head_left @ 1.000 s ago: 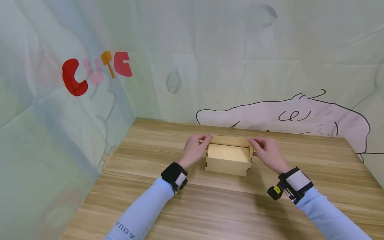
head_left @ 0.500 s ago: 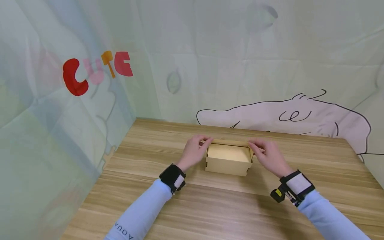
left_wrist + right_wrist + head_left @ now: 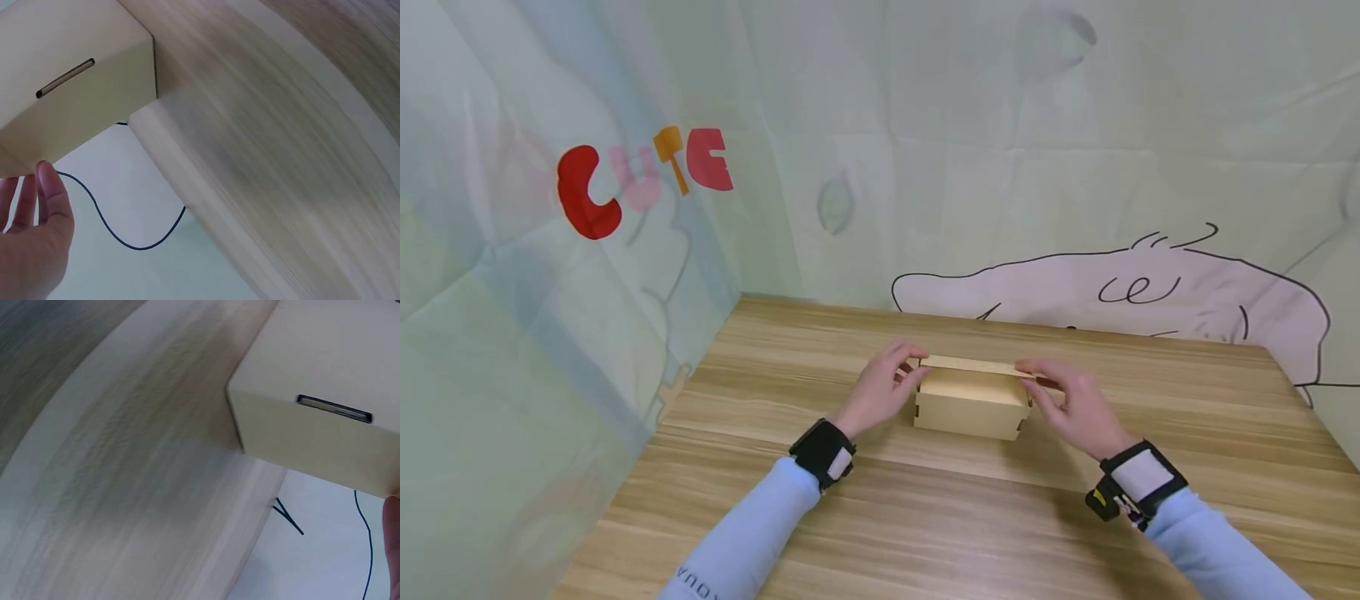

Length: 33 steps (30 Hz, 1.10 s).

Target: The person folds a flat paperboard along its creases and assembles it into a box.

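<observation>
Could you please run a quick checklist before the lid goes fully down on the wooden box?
1. Left hand has a grip on the lid's left end: ok.
2. Right hand has a grip on the lid's right end: ok.
3. Lid lies roughly level above the box: ok.
4. Lid lines up with the box walls: cannot tell, the far edge is hidden.
5. Box sits flat on the table: ok.
6. Fingers clear of the rim: cannot tell.

A wooden bench (image 3: 925, 517) meets pale fabric walls (image 3: 925, 125); one bears colourful letters reading "CUTE" (image 3: 643, 177) (to the left), another a line-drawn cartoon animal (image 3: 1120, 300).
</observation>
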### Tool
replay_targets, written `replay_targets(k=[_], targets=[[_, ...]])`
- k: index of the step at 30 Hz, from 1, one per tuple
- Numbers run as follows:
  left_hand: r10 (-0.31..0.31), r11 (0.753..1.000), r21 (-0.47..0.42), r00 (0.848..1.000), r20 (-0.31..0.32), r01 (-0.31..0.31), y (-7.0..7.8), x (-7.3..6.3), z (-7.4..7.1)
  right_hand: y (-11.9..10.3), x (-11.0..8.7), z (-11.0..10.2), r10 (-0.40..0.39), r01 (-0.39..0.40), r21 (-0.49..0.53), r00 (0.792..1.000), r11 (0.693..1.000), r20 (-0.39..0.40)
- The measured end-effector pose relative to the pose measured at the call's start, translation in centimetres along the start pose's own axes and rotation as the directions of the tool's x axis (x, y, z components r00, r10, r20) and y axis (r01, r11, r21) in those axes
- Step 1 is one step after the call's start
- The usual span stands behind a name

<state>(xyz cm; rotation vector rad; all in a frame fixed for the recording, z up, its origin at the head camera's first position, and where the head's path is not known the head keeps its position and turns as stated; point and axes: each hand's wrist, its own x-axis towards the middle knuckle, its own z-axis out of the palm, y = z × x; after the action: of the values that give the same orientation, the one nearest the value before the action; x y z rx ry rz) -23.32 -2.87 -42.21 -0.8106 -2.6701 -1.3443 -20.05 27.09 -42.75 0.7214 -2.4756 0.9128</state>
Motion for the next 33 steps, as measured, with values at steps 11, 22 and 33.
replay_targets(k=[11,22,33], targets=[[-0.028,0.994,-0.104,0.998,0.065,0.034,-0.5,-0.3,-0.3,0.2,-0.8,0.2,-0.024,0.023,0.071,1.000,0.997,0.008],[-0.265,0.931,-0.219,0.954,0.136,0.290,1.2,0.4,-0.1,-1.1,0.9,-0.7,0.374,-0.500,0.375,0.854,0.780,0.361],[-0.316,0.911,-0.234,0.940,0.129,0.339,1.2,1.0,0.5,-0.8,1.1,-0.5,0.378,-0.540,0.413,0.829,0.733,0.413]])
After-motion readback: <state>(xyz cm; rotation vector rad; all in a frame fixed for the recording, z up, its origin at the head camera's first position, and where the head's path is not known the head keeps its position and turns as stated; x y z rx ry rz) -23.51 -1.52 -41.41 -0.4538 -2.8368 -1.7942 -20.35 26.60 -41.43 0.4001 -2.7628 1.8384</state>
